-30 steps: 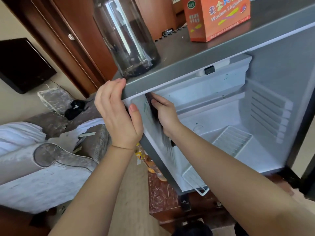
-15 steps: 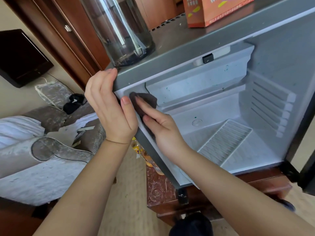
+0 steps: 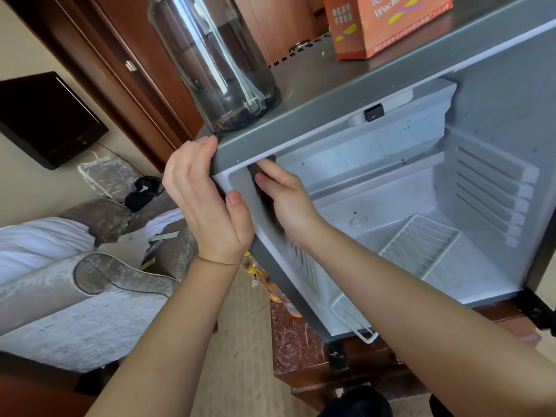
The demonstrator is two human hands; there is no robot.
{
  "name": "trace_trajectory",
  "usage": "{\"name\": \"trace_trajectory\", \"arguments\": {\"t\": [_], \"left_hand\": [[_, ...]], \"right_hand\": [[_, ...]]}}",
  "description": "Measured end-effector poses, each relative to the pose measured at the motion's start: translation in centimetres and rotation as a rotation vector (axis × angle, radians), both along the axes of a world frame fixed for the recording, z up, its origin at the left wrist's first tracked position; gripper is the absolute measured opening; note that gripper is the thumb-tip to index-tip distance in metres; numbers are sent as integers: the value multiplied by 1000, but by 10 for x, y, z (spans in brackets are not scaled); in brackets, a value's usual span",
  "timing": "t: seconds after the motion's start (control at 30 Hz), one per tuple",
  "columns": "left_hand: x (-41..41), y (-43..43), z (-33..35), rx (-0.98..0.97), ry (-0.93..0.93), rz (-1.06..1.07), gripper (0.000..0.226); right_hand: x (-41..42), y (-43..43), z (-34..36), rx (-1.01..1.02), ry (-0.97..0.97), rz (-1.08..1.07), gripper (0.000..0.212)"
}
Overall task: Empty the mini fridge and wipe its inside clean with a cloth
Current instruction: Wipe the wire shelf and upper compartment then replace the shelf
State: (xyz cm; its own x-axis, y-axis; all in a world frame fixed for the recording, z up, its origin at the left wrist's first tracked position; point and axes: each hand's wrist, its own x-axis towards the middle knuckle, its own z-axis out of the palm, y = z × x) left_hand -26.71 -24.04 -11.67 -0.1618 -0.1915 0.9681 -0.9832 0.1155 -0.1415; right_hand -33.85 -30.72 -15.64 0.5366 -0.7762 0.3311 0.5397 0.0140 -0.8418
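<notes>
The grey mini fridge (image 3: 355,121) stands open, its white inside bare except for a wire shelf (image 3: 418,245) lying on the floor of the compartment. My left hand (image 3: 207,203) grips the fridge's upper left front corner, fingers on the outer side and thumb on the door frame. My right hand (image 3: 285,200) reaches inside and presses a dark cloth (image 3: 267,203) flat against the inner left wall near the top. Most of the cloth is hidden behind that hand.
On the fridge top stand a tall glass jar (image 3: 216,61) and an orange carton (image 3: 391,22). The fridge sits on a dark wooden cabinet (image 3: 301,356). A grey sofa (image 3: 75,284) lies to the left, with bottles (image 3: 264,278) on the floor between.
My right hand has slid the cloth up the inner left wall toward the top corner. My left hand keeps its grip on the fridge corner.
</notes>
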Motion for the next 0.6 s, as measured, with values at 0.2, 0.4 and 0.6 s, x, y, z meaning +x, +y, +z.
{"name": "trace_trajectory", "arguments": {"t": [0.2, 0.4, 0.6], "left_hand": [[2, -1, -2, -6, 13, -32, 60], [2, 0, -2, -9, 19, -40, 63], [2, 1, -1, -10, 39, -71, 59]], "right_hand": [[-17, 22, -8, 64, -197, 103, 43], [-26, 42, -14, -179, -207, -5, 48], [-30, 36, -7, -354, -129, -230, 36]]}}
